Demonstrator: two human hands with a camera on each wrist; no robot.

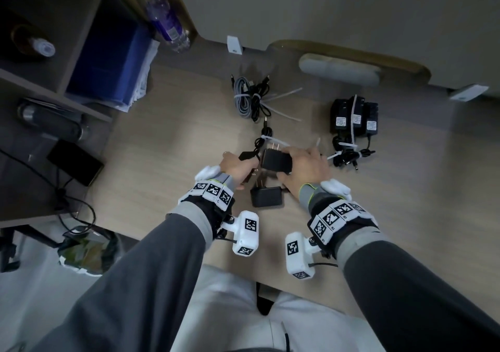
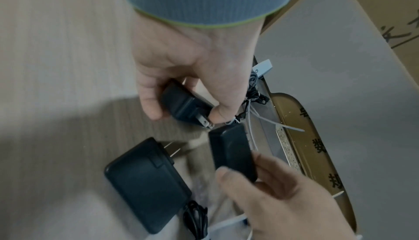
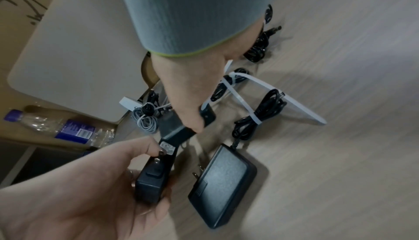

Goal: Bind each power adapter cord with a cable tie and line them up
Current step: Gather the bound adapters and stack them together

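My left hand (image 2: 186, 114) pinches a small black power adapter (image 2: 181, 104) by its sides, prongs pointing away from the wrist. Just to its right, my right hand (image 1: 286, 166) grips a second black adapter (image 1: 276, 159) with its prongs pointing away from me. Both are held slightly above the wooden desk (image 1: 162, 162), almost touching. A third adapter (image 1: 266, 196) lies flat on the desk below them, near my wrists. In the right wrist view its cord (image 3: 256, 116) is coiled and bound with a white cable tie (image 3: 292, 104). Another tied cord (image 3: 226, 84) lies behind my right hand (image 3: 197, 122).
A tied bundle of black adapters (image 1: 354, 117) sits at the right of the desk. Grey and black cables (image 1: 249, 100), tied, lie further back. A plastic bottle (image 1: 165, 18) stands on the shelf at the left, beside blue folders (image 1: 108, 62). A chair back (image 1: 338, 70) is beyond the desk.
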